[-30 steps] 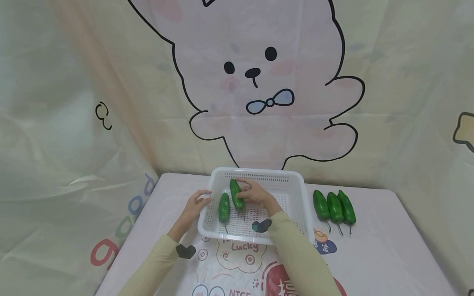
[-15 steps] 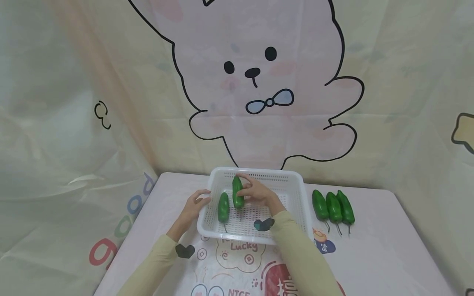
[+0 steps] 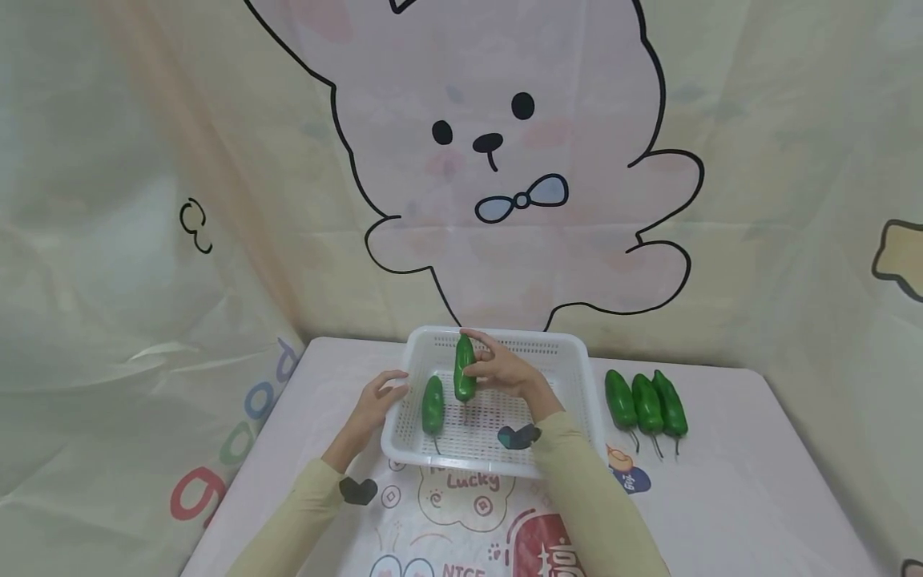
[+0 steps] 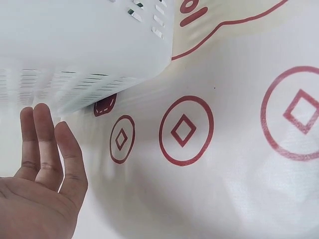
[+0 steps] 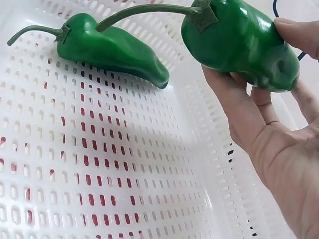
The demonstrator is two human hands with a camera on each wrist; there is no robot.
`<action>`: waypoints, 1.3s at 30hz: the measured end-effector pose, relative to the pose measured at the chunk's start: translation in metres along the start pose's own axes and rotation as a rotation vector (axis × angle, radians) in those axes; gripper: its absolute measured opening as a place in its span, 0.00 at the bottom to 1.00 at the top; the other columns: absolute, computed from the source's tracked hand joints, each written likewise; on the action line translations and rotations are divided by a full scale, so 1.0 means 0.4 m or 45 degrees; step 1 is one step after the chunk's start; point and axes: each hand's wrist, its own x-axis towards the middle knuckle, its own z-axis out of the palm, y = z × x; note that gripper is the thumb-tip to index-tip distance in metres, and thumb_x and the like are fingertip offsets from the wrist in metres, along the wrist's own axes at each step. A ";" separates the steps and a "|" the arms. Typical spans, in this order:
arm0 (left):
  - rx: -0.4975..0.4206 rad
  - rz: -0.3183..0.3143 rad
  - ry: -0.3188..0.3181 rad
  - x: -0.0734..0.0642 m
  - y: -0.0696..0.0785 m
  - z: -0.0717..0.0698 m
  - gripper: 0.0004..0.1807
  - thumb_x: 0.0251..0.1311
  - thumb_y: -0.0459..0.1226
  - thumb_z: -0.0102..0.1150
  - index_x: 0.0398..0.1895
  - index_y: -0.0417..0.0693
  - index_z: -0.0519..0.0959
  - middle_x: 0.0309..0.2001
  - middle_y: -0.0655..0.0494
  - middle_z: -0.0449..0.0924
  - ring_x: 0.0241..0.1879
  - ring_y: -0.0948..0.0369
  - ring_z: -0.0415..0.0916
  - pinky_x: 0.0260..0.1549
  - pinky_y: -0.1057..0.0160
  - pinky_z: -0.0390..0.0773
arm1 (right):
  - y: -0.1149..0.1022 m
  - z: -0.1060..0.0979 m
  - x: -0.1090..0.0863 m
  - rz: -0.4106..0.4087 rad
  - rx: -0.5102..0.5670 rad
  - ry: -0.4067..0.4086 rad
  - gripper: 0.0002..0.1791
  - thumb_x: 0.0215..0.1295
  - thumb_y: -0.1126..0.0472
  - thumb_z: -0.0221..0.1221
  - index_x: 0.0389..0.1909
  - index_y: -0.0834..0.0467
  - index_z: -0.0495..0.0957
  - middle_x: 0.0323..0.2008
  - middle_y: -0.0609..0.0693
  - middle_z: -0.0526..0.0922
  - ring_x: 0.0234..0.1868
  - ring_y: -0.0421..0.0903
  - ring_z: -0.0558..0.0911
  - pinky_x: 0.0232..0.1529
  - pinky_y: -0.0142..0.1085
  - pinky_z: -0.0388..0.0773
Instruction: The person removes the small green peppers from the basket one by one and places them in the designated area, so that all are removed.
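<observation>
My right hand [image 3: 505, 375] grips a green pepper [image 3: 461, 372] over the white perforated basket [image 3: 469, 462], thumb on one side and fingers on the other. In the right wrist view, the held pepper [image 5: 234, 40] points its curved stem left, above the basket floor. A second green pepper [image 5: 109, 47] lies on that floor, towards the basket's left side in the head view. My left hand [image 3: 371, 403] is at the basket's left wall. Seen from the left wrist, its fingers [image 4: 47, 144] are nearly straight and reach up to the slotted wall.
Right of the basket, three green peppers [image 3: 647, 405] lie side by side on the table, stems towards me. A white printed cloth [image 3: 735, 481] covers the table. Behind it hangs a curtain [image 3: 591, 264] with a cartoon bear.
My right hand has raised the pepper from the basket floor and moved it slightly towards the far rim, turning it more upright in the head view. The left hand stays at the basket's side.
</observation>
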 end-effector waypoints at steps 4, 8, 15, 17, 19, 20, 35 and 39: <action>-0.024 0.004 0.014 0.020 -0.037 -0.003 0.26 0.75 0.47 0.56 0.70 0.48 0.68 0.60 0.35 0.76 0.53 0.39 0.79 0.46 0.48 0.85 | 0.000 -0.001 -0.007 -0.004 -0.001 0.006 0.45 0.64 0.78 0.60 0.78 0.47 0.58 0.59 0.66 0.74 0.52 0.59 0.82 0.58 0.59 0.77; -0.016 0.002 0.023 0.024 -0.045 -0.004 0.26 0.73 0.50 0.57 0.69 0.51 0.69 0.59 0.38 0.77 0.53 0.41 0.80 0.45 0.50 0.85 | -0.003 -0.003 -0.012 -0.012 -0.011 0.013 0.45 0.65 0.77 0.61 0.78 0.47 0.58 0.62 0.65 0.72 0.55 0.59 0.80 0.59 0.60 0.75; -0.005 0.010 0.042 0.023 -0.050 -0.003 0.25 0.72 0.49 0.58 0.68 0.52 0.71 0.57 0.41 0.78 0.51 0.43 0.81 0.44 0.51 0.86 | -0.020 -0.007 -0.025 -0.023 -0.004 -0.008 0.50 0.63 0.78 0.62 0.81 0.45 0.52 0.61 0.70 0.70 0.55 0.60 0.80 0.57 0.60 0.77; -0.004 0.001 0.047 0.022 -0.050 -0.004 0.25 0.72 0.49 0.58 0.68 0.53 0.71 0.57 0.42 0.79 0.50 0.44 0.81 0.43 0.51 0.86 | -0.027 -0.009 -0.029 -0.032 -0.016 -0.025 0.51 0.62 0.78 0.61 0.81 0.46 0.50 0.62 0.72 0.69 0.54 0.60 0.80 0.55 0.61 0.78; -0.004 -0.005 0.051 0.022 -0.049 -0.004 0.25 0.72 0.49 0.58 0.68 0.54 0.71 0.57 0.42 0.79 0.50 0.45 0.82 0.43 0.51 0.86 | -0.034 -0.011 -0.034 -0.039 -0.027 -0.027 0.52 0.62 0.79 0.61 0.81 0.47 0.49 0.61 0.73 0.68 0.53 0.61 0.80 0.54 0.61 0.78; -0.004 -0.010 0.052 0.023 -0.049 -0.005 0.25 0.72 0.50 0.58 0.68 0.55 0.71 0.57 0.43 0.79 0.49 0.46 0.82 0.43 0.52 0.86 | -0.037 -0.012 -0.036 -0.040 -0.032 -0.020 0.52 0.62 0.78 0.61 0.81 0.47 0.49 0.61 0.73 0.68 0.54 0.60 0.80 0.54 0.61 0.78; 0.007 0.000 0.035 0.023 -0.048 -0.003 0.26 0.73 0.49 0.57 0.69 0.53 0.70 0.59 0.40 0.77 0.51 0.45 0.81 0.44 0.51 0.86 | -0.060 -0.033 -0.078 -0.117 -0.231 0.136 0.49 0.61 0.67 0.72 0.78 0.40 0.58 0.62 0.66 0.75 0.53 0.60 0.83 0.50 0.53 0.83; -0.014 -0.015 0.035 0.023 -0.045 -0.005 0.25 0.72 0.49 0.58 0.68 0.55 0.71 0.57 0.42 0.79 0.50 0.45 0.82 0.43 0.51 0.86 | -0.072 -0.045 -0.098 -0.188 -0.230 0.145 0.49 0.63 0.69 0.70 0.79 0.42 0.58 0.58 0.68 0.78 0.51 0.62 0.84 0.48 0.54 0.84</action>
